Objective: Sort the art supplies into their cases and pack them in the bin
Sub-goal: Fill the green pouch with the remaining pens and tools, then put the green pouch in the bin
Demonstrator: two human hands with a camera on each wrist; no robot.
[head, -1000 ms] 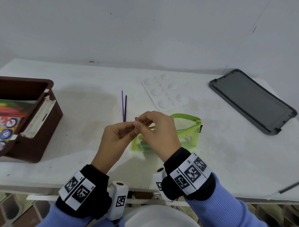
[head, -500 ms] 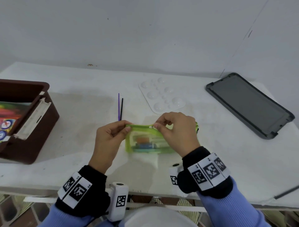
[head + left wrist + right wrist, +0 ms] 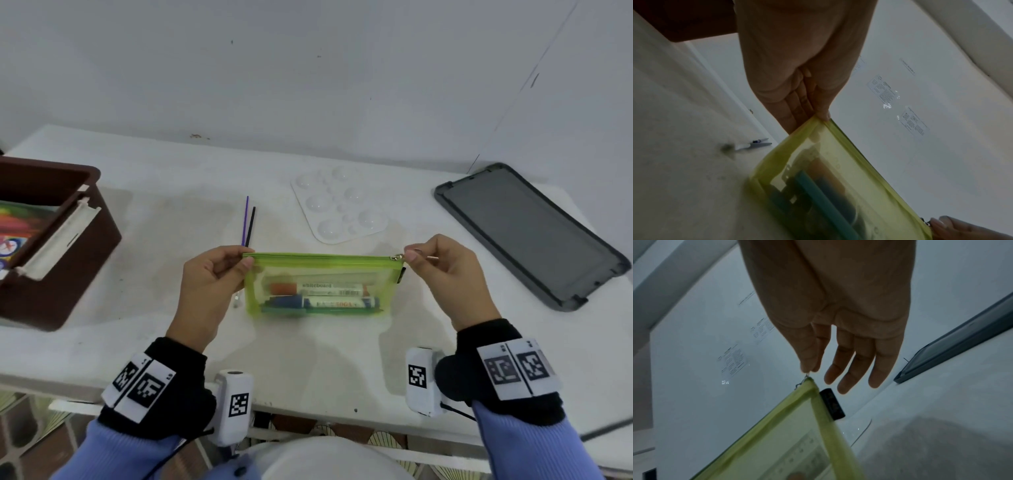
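A clear green zip pouch (image 3: 322,267) stands upright on the white table (image 3: 171,222), with whiteboard markers (image 3: 318,291) lying inside it. My left hand (image 3: 219,270) pinches the pouch's top left corner (image 3: 818,120). At the top right corner my right hand (image 3: 442,267) pinches the zipper pull (image 3: 398,257) between thumb and forefinger (image 3: 807,368), the other fingers hanging loose. The zipper runs closed along the whole top edge. The brown bin (image 3: 68,246) sits at the left edge, with colourful items and a white case inside.
Two thin brushes, purple and black (image 3: 248,222), lie behind my left hand. A white paint palette (image 3: 342,209) is behind the pouch. A dark grey lid (image 3: 527,229) lies at the right. A small white object (image 3: 236,301) lies by the pouch's left edge.
My right hand has drawn the zipper pull from the pouch's left end across to its right end, closing the top. The left hand kept hold of the left corner.
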